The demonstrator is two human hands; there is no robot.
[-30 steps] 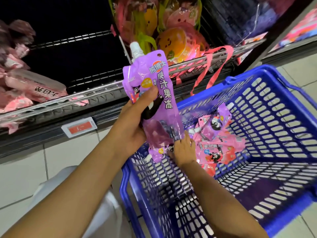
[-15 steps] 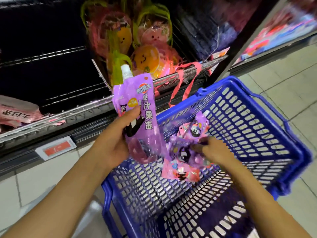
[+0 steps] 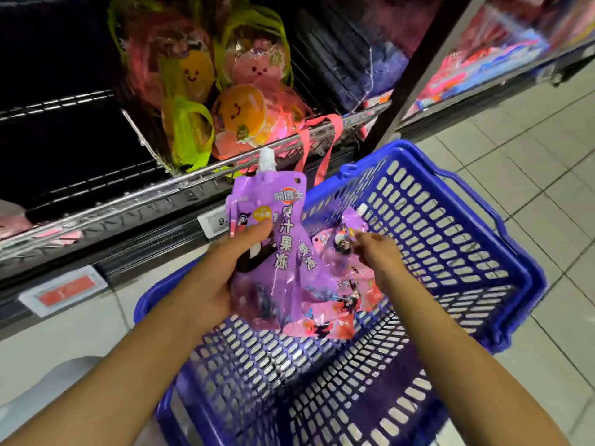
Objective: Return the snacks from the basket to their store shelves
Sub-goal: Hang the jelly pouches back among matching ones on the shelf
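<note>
My left hand [image 3: 222, 268] grips a purple jelly pouch [image 3: 273, 220] with a white spout, held upright over the near left part of the blue plastic basket [image 3: 467, 252]. My right hand [image 3: 376, 252] pinches a second purple pouch [image 3: 347, 226] and holds it up against the first one. Pink pouches [image 3: 341, 313] hang or lie just below both hands inside the basket; I cannot tell whether either hand holds them. The wire store shelf [image 3: 161, 191] runs behind the basket.
Bags of round jelly cups with green and pink handles [image 3: 238, 107] fill the shelf section straight ahead. The shelf section at left is dark, with pink packs [image 3: 13, 220] at its far left edge. Price tags [image 3: 64, 289] sit on the shelf front. Tiled floor lies at right.
My right hand has lifted a purple pouch out of the basket up beside the one in my left hand. The view has shifted, with the basket now lower and more central.
</note>
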